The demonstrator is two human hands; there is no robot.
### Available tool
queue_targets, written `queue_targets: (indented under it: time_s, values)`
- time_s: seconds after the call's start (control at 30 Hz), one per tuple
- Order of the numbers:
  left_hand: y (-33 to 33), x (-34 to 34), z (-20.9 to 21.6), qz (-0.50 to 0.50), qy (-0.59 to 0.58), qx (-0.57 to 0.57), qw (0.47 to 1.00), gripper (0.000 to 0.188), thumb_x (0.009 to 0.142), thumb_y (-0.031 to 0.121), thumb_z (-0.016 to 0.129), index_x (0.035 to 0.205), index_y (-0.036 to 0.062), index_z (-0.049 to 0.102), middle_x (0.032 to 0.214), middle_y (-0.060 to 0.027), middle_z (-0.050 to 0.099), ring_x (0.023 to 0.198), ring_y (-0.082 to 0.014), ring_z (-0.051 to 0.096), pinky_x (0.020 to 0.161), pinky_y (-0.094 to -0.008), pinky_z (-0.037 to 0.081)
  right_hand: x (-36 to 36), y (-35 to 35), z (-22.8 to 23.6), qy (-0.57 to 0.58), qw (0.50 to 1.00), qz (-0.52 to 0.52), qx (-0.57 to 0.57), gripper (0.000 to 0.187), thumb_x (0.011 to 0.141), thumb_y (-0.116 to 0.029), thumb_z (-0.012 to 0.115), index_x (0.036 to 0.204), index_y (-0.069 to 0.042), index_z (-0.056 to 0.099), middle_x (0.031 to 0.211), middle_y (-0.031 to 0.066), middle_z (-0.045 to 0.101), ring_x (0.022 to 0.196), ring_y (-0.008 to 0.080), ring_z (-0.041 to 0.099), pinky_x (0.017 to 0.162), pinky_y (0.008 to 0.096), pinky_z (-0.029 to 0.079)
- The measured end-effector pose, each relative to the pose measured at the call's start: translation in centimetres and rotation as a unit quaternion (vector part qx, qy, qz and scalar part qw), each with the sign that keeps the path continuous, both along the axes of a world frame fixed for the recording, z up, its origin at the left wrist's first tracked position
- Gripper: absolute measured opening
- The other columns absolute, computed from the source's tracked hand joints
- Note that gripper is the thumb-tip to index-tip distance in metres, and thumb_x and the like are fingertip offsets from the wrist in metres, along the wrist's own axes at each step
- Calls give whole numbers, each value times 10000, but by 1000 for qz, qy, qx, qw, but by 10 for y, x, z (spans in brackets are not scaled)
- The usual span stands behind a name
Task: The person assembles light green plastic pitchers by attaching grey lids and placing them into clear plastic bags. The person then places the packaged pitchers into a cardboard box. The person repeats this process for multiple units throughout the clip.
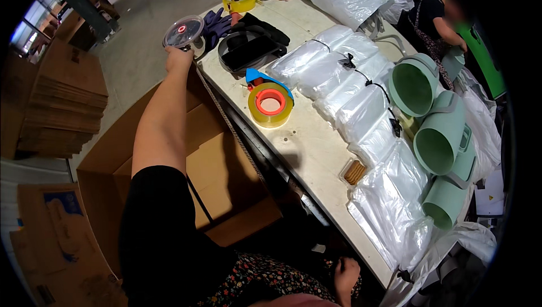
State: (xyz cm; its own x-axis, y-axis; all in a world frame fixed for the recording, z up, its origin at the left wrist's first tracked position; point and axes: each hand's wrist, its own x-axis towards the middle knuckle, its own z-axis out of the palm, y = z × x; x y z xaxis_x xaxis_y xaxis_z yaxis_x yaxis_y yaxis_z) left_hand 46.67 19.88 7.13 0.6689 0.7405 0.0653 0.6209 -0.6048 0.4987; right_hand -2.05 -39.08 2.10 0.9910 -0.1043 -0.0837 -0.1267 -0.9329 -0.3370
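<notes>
At the table's far left corner, my left arm is stretched out. My left hand [179, 57] grips a round lidded container [184, 31] with a clear lid and a small red centre; its lower part is partly hidden by the hand. Beside it lie purple gloves [214, 26] and a grey round tray [232, 65] with a black phone [248, 52] on top. My right hand [346, 275] hangs low near the table's front edge, by my floral apron [259, 279], its fingers curled closed with nothing visible in them.
A wide tape roll [271, 105] lies on the white table [316, 154], near stacked clear plastic bags [361, 98] and a small pack of biscuits [354, 172]. Pale green pitchers [437, 143] lie at the right. An open cardboard box [220, 171] stands below. Another person [440, 25] works beyond.
</notes>
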Motion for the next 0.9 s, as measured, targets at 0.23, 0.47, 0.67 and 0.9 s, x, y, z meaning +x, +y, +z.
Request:
queue_targets:
  time_s: [0.23, 0.47, 0.67, 0.9]
  values:
    - [28, 32, -18, -47, -103, 14, 993, 791, 690, 338, 720, 1218, -84, 309, 1112, -256, 574, 1017, -357, 586, 873, -405, 458, 1, -8, -9, 22, 999, 7, -29, 120, 704, -90, 635, 810, -61, 587, 801, 121, 571, 794, 319, 536, 718, 415, 400]
    - [37, 52, -20, -69, -110, -8, 992, 718, 671, 309, 747, 1176, -49, 383, 1089, -233, 591, 991, -342, 600, 834, -394, 472, 3, -8, -9, 31, 998, 8, -48, 146, 695, -91, 636, 835, -69, 603, 794, 121, 569, 798, 319, 537, 730, 410, 404]
    - [57, 72, -31, -83, -94, -33, 992, 683, 672, 292, 757, 1175, -20, 415, 1119, -195, 588, 999, -328, 598, 840, -390, 466, 5, -11, -13, 37, 998, 7, -58, 159, 685, -94, 637, 838, -65, 608, 789, 130, 566, 798, 322, 536, 732, 411, 405]
    - [68, 62, -29, -111, -114, -1, 987, 650, 658, 271, 769, 1161, 8, 452, 1053, -194, 617, 976, -325, 606, 821, -381, 473, 9, -14, -15, 38, 998, 27, -46, 155, 675, -93, 640, 822, -57, 608, 787, 128, 569, 797, 319, 537, 728, 415, 404]
